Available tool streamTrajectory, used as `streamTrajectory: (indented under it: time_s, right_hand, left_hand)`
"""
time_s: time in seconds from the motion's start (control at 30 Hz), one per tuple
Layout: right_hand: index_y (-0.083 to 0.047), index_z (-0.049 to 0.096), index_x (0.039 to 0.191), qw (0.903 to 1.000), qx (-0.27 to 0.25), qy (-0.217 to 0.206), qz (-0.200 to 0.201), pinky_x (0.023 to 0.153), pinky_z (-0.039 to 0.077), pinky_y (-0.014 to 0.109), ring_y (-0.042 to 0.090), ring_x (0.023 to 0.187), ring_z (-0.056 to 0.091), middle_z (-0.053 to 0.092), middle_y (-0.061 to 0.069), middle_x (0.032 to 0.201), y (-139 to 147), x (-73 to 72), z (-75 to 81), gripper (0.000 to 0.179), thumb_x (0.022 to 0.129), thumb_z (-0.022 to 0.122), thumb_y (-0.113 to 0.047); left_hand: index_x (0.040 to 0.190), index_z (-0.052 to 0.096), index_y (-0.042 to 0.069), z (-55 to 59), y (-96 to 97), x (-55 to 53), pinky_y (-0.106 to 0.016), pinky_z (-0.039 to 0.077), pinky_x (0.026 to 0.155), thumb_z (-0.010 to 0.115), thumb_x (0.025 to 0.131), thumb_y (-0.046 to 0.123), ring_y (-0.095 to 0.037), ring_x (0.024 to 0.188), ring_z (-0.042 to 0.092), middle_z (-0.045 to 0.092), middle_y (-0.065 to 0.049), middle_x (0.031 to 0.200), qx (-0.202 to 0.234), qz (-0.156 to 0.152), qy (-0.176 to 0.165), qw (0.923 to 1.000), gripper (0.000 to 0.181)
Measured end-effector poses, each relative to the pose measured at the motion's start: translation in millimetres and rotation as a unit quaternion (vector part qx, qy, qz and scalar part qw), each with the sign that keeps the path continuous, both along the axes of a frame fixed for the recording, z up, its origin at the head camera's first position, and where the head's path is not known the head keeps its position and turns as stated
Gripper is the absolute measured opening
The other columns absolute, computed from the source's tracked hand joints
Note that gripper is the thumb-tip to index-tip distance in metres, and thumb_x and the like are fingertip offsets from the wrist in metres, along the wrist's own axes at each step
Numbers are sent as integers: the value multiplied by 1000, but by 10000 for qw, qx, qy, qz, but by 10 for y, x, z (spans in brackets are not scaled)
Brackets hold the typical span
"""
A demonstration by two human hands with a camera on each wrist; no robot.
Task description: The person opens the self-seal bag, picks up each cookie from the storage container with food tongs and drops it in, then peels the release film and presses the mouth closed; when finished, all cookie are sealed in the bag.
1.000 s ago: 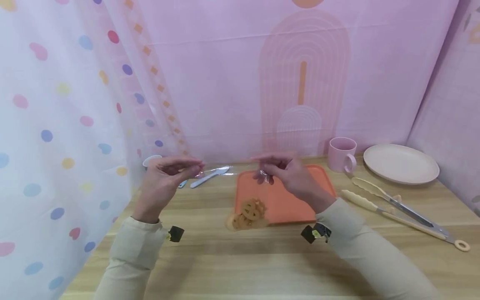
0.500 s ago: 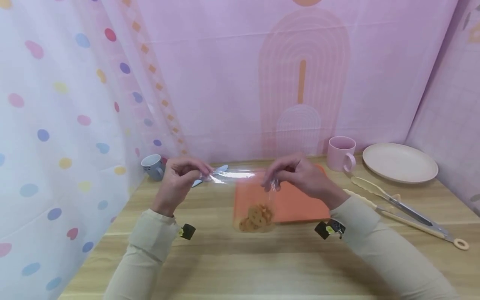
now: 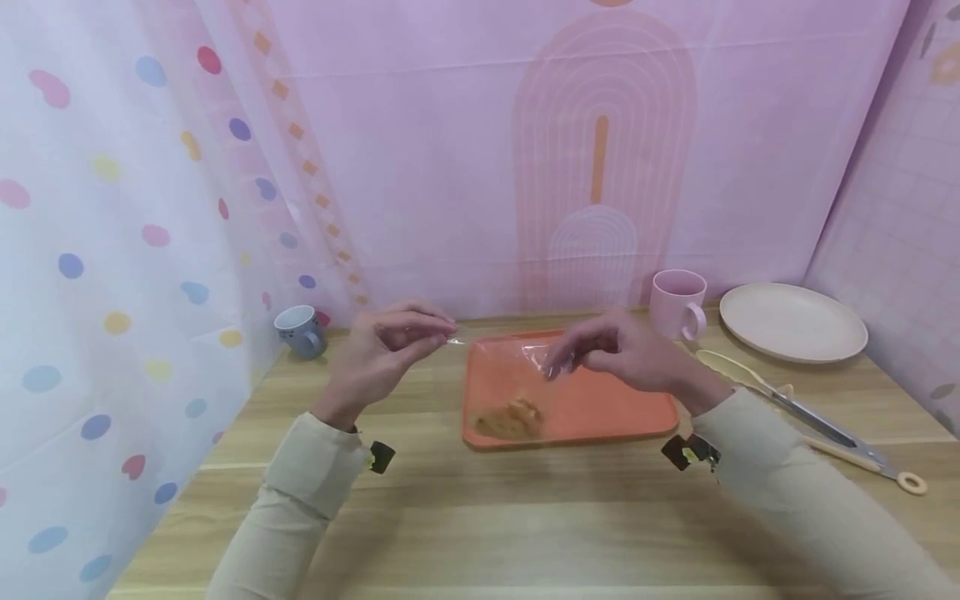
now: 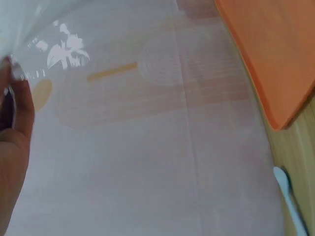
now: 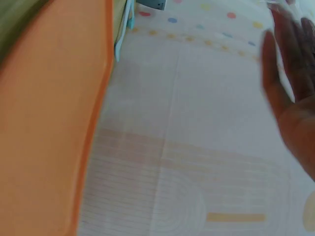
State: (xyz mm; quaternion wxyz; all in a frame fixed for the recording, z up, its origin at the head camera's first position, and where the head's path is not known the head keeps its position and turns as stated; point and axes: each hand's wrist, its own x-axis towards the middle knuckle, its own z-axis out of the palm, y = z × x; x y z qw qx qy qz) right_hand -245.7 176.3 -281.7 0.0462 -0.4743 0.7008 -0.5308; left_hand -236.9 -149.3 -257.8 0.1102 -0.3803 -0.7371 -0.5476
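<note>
A clear plastic bag (image 3: 498,379) hangs between the two hands, with several brown cookies (image 3: 513,418) gathered at its bottom. The left hand (image 3: 386,354) pinches the bag's upper left corner between thumb and fingers. At the upper right, the right hand (image 3: 626,354) holds the bag with bent fingers; its exact grip is blurred. Behind and below the bag lies an orange tray (image 3: 600,408). The left wrist view catches glare on the bag (image 4: 69,51) beside the left fingers. In the right wrist view, the right hand (image 5: 300,108) is partly cut off.
A blue-grey cup (image 3: 302,333) stands at the back left of the wooden table (image 3: 450,517). At the right are a pink mug (image 3: 677,304), a beige plate (image 3: 793,323) and tongs (image 3: 817,425). A light blue spoon (image 4: 290,201) shows in the left wrist view.
Both hands have moved rightward with the bag, and the cookies inside now hang in front of the tray's left part. The cup at the left has come into full view.
</note>
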Motion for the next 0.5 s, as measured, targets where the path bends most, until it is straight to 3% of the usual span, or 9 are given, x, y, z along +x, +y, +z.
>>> streamTrajectory:
  time_s: [0.1,0.23,0.37,0.5]
  right_hand:
    - [3,73,106,9993,161,-97,-326,90,59,33,16,101,72,75,19,107,-71,16,-65,31,91,47,12]
    - [-6,75,107,9970,466,12,-621,95,57,32,11,107,70,75,10,114,-296,41,-102,19,99,58,-5]
    - [-15,76,108,9933,711,698,-587,85,60,29,7,93,71,77,1,108,-619,48,24,16,99,63,-13]
    - [-11,77,101,9810,836,1668,-525,70,59,21,7,75,68,77,1,92,-894,41,170,11,96,67,-9]
  left_hand:
    - [102,74,-8,60,87,43,-23,59,88,65,88,-14,-8,102,67,71,-5,107,-401,236,507,9976,18]
    - [100,75,-4,137,158,116,-22,58,91,63,87,-18,-10,103,66,71,-14,107,-881,455,838,9915,23]
    - [97,77,0,188,171,159,-21,58,90,63,87,-19,-13,101,67,73,-12,103,-1330,478,1064,9842,25]
    - [93,78,3,190,155,168,-18,57,84,66,86,-17,-16,95,70,75,-9,99,-1506,655,1510,9748,24]
